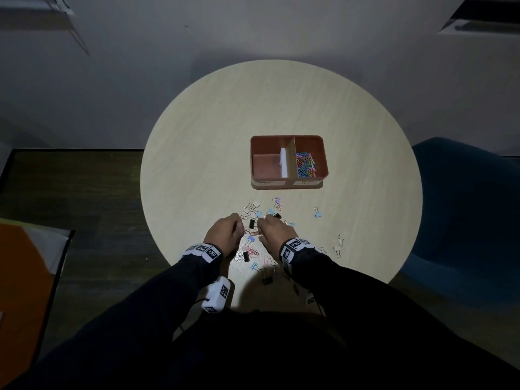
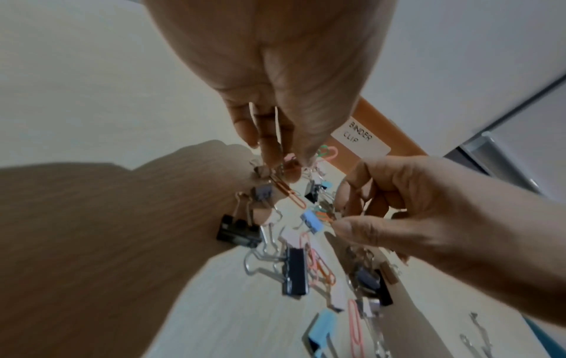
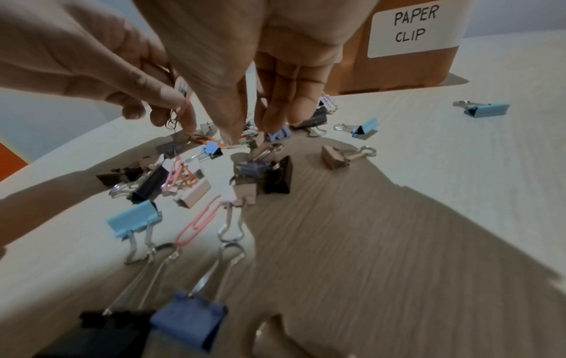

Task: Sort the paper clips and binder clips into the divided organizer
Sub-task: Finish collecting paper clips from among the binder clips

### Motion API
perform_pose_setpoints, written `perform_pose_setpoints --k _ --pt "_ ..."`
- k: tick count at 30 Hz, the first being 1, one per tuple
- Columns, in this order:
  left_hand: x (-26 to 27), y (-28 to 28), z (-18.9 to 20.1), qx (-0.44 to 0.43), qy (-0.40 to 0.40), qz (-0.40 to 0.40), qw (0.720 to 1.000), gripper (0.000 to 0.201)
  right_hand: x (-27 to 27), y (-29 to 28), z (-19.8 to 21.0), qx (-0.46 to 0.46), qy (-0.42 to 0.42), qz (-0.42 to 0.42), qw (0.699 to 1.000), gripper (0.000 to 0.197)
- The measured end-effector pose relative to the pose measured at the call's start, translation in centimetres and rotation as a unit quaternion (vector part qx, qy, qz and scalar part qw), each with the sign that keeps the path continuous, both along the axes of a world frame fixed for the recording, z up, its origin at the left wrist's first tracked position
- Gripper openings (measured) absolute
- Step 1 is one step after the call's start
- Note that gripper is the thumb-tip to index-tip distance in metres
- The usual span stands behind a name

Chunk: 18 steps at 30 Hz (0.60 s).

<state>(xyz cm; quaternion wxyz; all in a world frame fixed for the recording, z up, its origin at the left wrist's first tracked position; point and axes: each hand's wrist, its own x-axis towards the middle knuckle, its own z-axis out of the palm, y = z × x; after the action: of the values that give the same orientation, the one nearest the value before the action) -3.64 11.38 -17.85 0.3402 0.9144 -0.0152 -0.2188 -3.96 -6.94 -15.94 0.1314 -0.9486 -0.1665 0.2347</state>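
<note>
Closest to me on the table [image 1: 197,130] is the leftover mess: a dark blue binder clip [image 3: 190,322] and a black one [image 3: 92,336] sit right under my right wrist, then a light blue one [image 3: 134,218] and a loose pink paper clip [image 3: 199,222]. It's mostly binder clips [image 1: 254,250] down here with a few paper clips threaded through, which I'd guess is why I'm picking instead of scooping.

A bit further out, both hands are working the middle of the pile, nearly touching. My left hand [image 1: 225,230] has its fingertips curled down and pinched on a few paper clips, an orange clip [image 2: 289,193] dangling from the pinch plus pink and green ones above. Looks like I'm collecting several so I only make one trip. My right hand [image 1: 274,230] has thumb and fingers closed narrow over a small tangle of orange and green wire beside a small blue clip [image 2: 310,221]. I can't tell if the tangle's off the table.

Past the hands there's a looser scatter, one light blue binder clip [image 1: 318,213] well off to the right.

Furthest out is the organizer [image 1: 289,183]. The right compartment, labelled PAPER CLIP, already holds a colourful heap of paper clips [image 1: 306,164]. The left side, BINDER CLIP, looks bare apart from a white slip [image 1: 283,161] leaning on the divider. So I'd say paper clips are nearly done and binders not started.
</note>
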Motion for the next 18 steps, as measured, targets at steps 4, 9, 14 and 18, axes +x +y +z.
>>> perform_pose_setpoints --k 4,9,14,18 --pt "0.0 1.5 0.6 -0.056 0.009 0.062 0.996 0.005 0.2 0.9 0.1 0.003 -0.003 0.012 1.0 0.027" --pt "-0.1 1.8 0.8 -0.104 0.037 0.086 0.99 0.014 0.8 2.1 0.6 -0.046 -0.001 0.047 0.998 0.032" --pt "-0.2 1.4 0.7 -0.139 0.066 0.138 0.978 0.019 1.1 2.1 0.8 -0.081 0.014 0.056 0.995 0.047" --pt "-0.1 1.4 1.0 -0.117 0.048 0.168 0.978 0.033 1.2 1.9 0.7 -0.038 0.035 0.013 0.999 0.046"
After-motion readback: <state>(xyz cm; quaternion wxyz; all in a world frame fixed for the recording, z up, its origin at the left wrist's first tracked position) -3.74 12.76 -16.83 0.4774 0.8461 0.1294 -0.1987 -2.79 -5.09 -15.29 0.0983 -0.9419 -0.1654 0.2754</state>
